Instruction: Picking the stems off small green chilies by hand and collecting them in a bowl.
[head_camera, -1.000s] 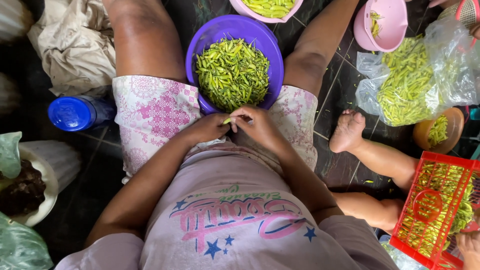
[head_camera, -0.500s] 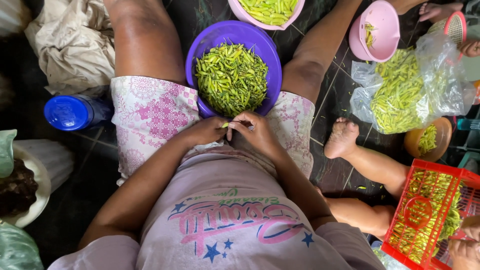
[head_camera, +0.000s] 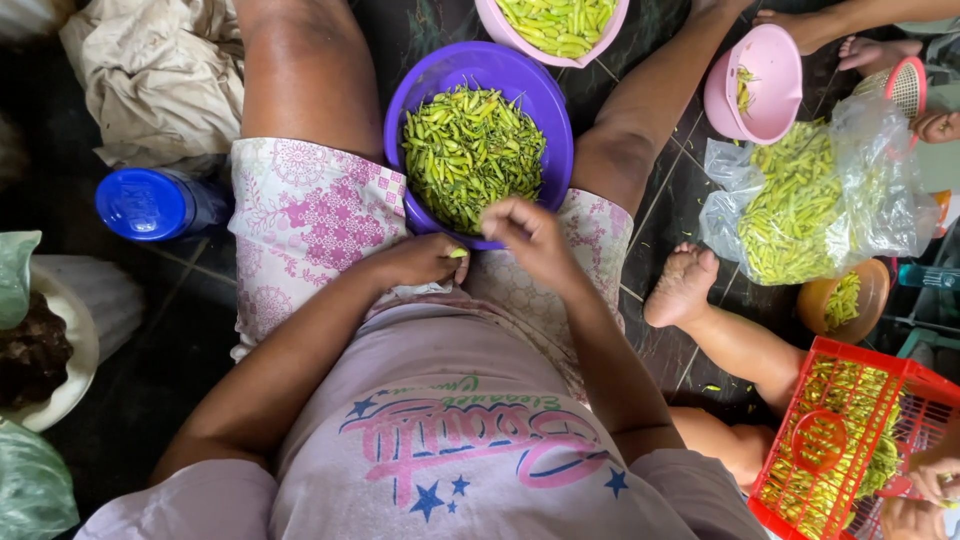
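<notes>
A seated person's left hand pinched a small green chilli while the right hand, fingers loosely curled, hovered over a round purple plastic bowl of green chillies.

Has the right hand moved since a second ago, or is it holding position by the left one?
Yes. The right hand has lifted away from the left hand, toward the rim of the round purple plastic bowl of green chillies.

Small green chilli, seemingly stemless, pinched beside heaped purple bowl
</notes>
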